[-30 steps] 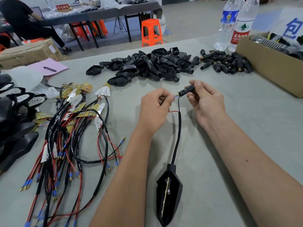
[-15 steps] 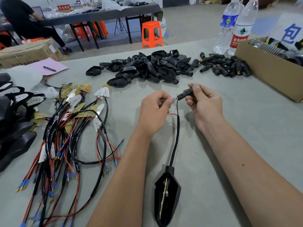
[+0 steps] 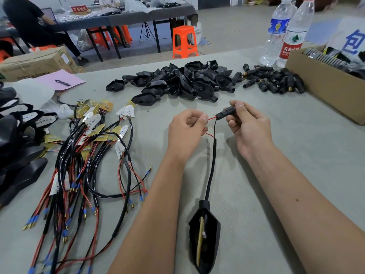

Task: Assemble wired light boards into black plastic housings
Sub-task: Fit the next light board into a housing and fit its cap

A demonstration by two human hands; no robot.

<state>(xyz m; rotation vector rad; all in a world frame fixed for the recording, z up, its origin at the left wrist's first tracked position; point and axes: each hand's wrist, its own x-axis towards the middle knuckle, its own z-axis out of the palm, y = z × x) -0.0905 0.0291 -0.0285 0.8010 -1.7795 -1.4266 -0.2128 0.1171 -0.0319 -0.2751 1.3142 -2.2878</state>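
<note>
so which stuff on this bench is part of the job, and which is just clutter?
In the job:
- left hand pinching red wire
- right hand holding black connector
- housing with board
- loose housings
- wired boards

Lying about:
- water bottles
- pink paper
- cardboard box

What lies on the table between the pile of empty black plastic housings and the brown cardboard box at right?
In the head view, a heap of small black cylindrical connectors lies between the housing pile and the cardboard box.
</note>
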